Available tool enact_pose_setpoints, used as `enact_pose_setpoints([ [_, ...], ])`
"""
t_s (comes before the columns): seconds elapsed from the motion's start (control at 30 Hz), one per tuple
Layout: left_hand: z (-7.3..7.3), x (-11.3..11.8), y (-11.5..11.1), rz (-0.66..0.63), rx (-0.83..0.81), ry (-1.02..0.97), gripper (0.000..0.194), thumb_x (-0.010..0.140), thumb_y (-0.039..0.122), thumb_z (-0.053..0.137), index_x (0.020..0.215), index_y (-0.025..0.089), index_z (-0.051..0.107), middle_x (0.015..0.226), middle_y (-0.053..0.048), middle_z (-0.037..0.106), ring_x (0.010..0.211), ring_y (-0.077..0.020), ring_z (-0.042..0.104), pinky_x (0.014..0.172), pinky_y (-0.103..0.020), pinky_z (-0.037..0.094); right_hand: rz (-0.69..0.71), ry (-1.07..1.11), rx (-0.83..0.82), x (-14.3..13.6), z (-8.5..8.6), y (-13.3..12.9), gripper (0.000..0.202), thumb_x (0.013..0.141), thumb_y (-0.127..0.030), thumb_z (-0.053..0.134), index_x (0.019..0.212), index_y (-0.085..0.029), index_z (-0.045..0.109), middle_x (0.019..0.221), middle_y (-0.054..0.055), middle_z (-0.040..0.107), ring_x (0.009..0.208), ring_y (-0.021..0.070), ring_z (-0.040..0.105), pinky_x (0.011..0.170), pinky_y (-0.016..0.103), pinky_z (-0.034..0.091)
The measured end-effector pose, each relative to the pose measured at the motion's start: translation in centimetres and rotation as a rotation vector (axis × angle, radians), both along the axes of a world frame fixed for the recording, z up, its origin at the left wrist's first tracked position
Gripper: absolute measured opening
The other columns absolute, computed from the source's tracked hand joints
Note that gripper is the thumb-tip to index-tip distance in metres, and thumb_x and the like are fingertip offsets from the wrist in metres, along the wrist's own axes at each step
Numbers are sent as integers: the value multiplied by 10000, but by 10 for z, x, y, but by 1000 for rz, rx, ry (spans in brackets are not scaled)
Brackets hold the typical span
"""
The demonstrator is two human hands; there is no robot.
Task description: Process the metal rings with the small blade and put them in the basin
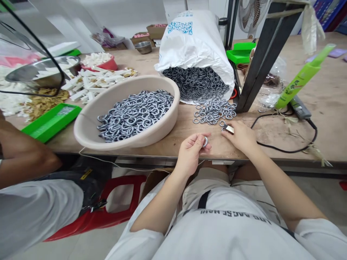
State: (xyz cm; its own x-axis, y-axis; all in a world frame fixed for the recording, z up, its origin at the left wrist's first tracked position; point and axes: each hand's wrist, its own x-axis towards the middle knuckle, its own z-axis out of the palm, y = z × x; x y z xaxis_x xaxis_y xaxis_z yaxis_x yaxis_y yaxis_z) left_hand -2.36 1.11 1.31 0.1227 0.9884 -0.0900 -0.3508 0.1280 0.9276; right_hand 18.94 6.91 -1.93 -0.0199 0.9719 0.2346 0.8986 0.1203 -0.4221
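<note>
**One ring (205, 142) in my left grip (196, 144), a small tool (230, 129) in my right grip (235, 134)**

My left grip pinches the ring between thumb and fingers over the near edge of the wooden surface (187, 124). My right grip, closed on the black-and-pale tool, is just beside the loose rings (215, 110). They spread before the open white sack (195, 43) on the far side; left of them sits the ring-filled basin (89, 124).

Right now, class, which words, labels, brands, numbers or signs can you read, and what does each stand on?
No text reads with certainty.
White sack: blue characters and square code, too small.
Green tube: dark characters, too blurred.
Wearer's white shirt: distorted dark capitals, too unclear to quote.
Yellow label near the co-worker: unreadable.
</note>
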Motion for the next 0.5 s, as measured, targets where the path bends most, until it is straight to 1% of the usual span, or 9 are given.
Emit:
enact_pose_setpoints([
  [0.07,3,-6,5,20,0,-26,366,805,439,748,1064,184,705,754,-9,659,631,-84,605,643,-208,530,5,-26,-9,-4,-1,2,330,846,-440,685,1095,-226,704,1061,134,684,903,290,617,723,363,399],
  [0.1,4,-7,7,34,-13,-50,371,798,432,757,1066,182,703,785,-17,674,654,-86,619,670,-215,545,6,-15,-10,-5,0,4,295,840,-410,690,1066,-221,713,1043,131,686,903,289,616,729,366,402],
  [0.17,3,-7,11,49,-65,-110,353,800,446,750,1002,160,700,851,-46,691,705,-100,640,704,-234,566,17,68,-8,-5,1,4,242,820,-369,705,1005,-215,723,1002,112,695,883,274,612,727,361,404],
  [0.23,-1,-3,14,14,-148,-167,398,820,511,707,963,139,687,894,-72,685,742,-122,648,698,-258,576,47,265,-26,-8,4,0,205,807,-366,713,935,-207,723,904,75,703,809,237,606,697,340,405],
  [0.3,-5,5,14,-43,-207,-194,473,828,583,662,968,131,674,920,-80,666,739,-130,636,656,-261,564,78,546,-32,-16,9,-12,208,813,-396,712,870,-196,705,799,36,686,727,193,589,665,314,414],
  [0.33,-7,10,13,-63,-208,-184,498,825,609,650,968,133,668,914,-73,651,719,-123,618,619,-246,542,82,684,-19,-22,11,-20,225,816,-413,715,850,-193,690,767,22,674,701,176,581,656,302,421],
  [0.4,-11,22,10,-67,-137,-103,502,821,635,640,925,143,654,829,-36,604,653,-97,547,549,-208,464,64,892,42,-37,16,-37,249,819,-428,729,824,-190,655,753,8,662,687,155,579,656,287,442],
  [0.5,-13,34,4,11,54,71,480,849,630,606,792,154,606,707,8,520,616,-81,441,549,-194,384,58,1042,101,-56,21,-59,249,834,-410,734,793,-199,608,751,-5,650,689,142,592,668,279,471],
])
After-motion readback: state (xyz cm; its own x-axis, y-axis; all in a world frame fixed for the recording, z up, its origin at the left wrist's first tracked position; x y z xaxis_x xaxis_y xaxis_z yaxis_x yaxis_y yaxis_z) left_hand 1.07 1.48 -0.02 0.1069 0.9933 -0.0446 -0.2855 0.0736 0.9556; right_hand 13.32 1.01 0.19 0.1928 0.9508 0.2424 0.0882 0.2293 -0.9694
